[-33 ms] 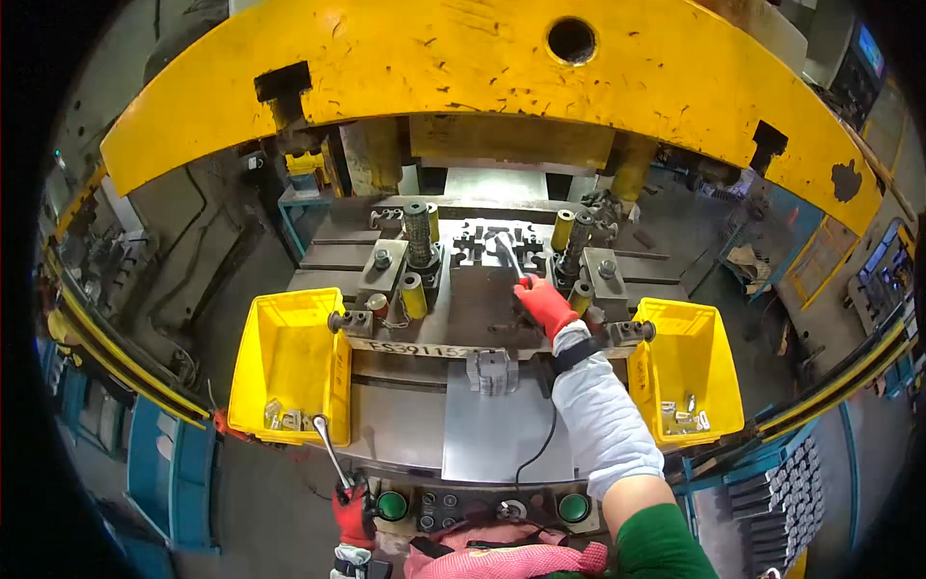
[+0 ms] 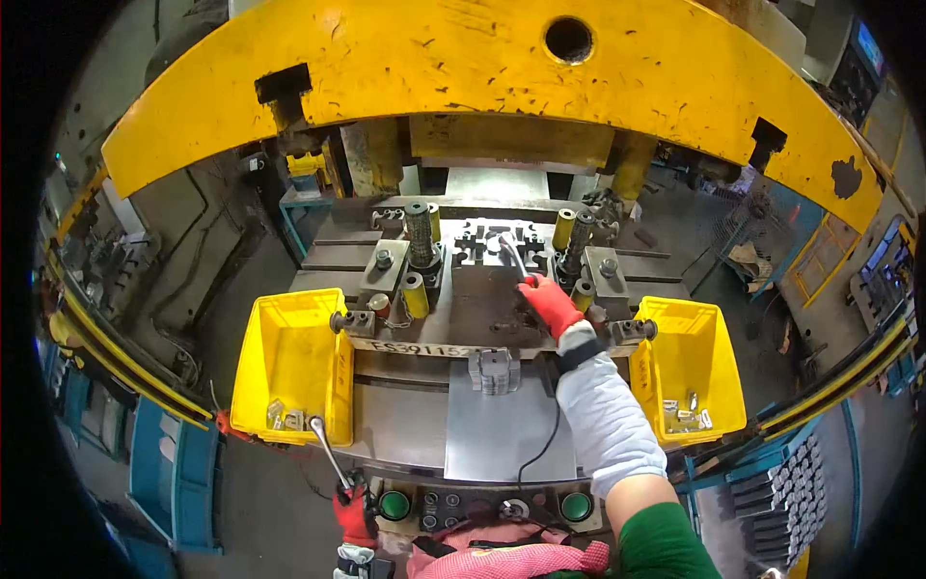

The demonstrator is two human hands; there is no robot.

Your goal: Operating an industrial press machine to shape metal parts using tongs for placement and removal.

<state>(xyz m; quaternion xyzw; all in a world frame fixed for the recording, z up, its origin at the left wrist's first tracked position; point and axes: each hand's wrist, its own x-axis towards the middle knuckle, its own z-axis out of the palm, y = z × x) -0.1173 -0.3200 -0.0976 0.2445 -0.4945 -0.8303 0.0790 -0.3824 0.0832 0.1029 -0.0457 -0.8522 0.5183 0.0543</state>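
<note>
From where I stand, the person's right hand (image 2: pixel 552 306), in a red glove, is wrapped around the lower end of a silver tool (image 2: pixel 514 257), which slants forward and to the left, its rounded head over the pale cut-out part of the metal die (image 2: pixel 480 289); whether it touches there I cannot tell. The left hand (image 2: pixel 354 513), gloved in red too, is curled about the bottom of a second tool (image 2: pixel 332 454), which points up and away, its ring-like head in front of the near right corner of the left yellow bin (image 2: pixel 340 386). A few small metal pieces (image 2: pixel 285 417) lie in that bin, and more pieces (image 2: pixel 686 416) lie in the right yellow bin (image 2: pixel 712 357). Between the bins, a grey block (image 2: pixel 494 372) sits at the die's front edge, beside a black cable (image 2: pixel 552 442). Nearest the person, two green buttons (image 2: pixel 576 507) flank the control panel (image 2: pixel 444 510). Beyond everything arches the yellow beam (image 2: pixel 434 63) of the press.
</note>
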